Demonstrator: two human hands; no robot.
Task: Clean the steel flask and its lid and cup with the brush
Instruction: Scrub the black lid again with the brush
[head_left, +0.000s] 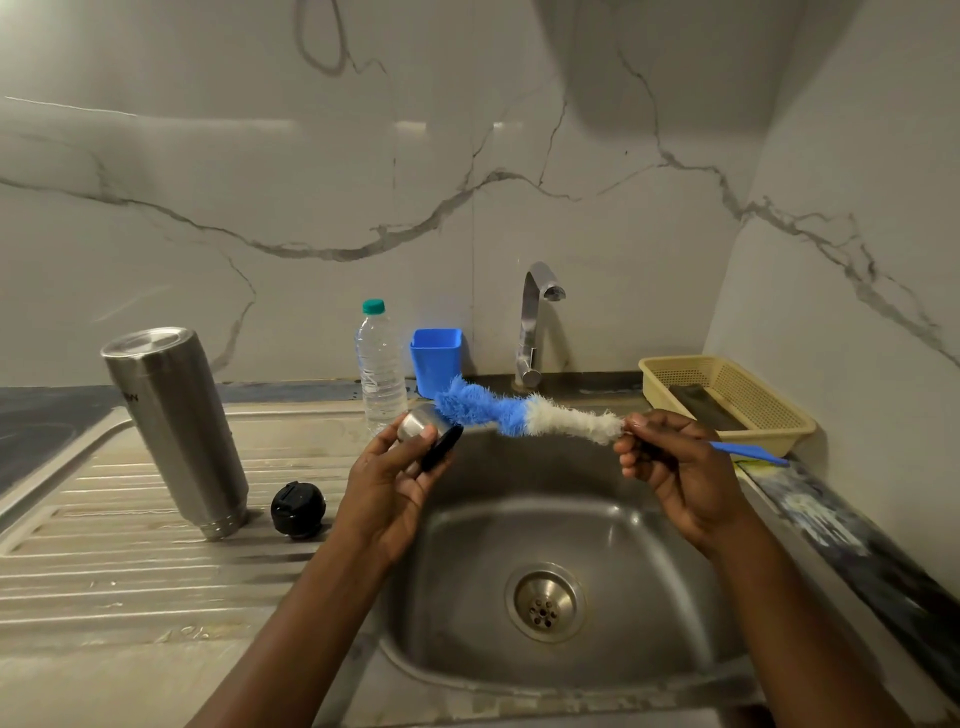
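Left grip (395, 478) curls fingers and thumb round the small steel cup (418, 427), whose black rim faces 3 o'clock. The right grip (670, 467) pinches the brush (519, 415) where the bristles meet the blue handle. The handle sticks out toward 3 o'clock. The bristles, white near the grip and then blue, stretch toward 9 o'clock. The blue tip is just beside the cup's steel side; whether they touch cannot be told. Both grips hang above the sink (628, 582), which is set into the dark table (41, 431). Its ribbed drainboard (130, 566) runs off toward 9 o'clock. On that drainboard stands the steel flask (174, 426), mouth down and base up. It is well apart from the left grip, at about 9 o'clock of it. A yellow mesh basket (779, 434) sits at 2 o'clock of the basin with something dark inside. The tap (532, 322) rises at 12 o'clock. A clear water bottle (379, 374) with a green cap stands at 11 o'clock. A blue tub (436, 358) is just beside it, toward the tap. The black lid (297, 508) rests on the drainboard at 3 o'clock of the flask's mouth, near it but apart.
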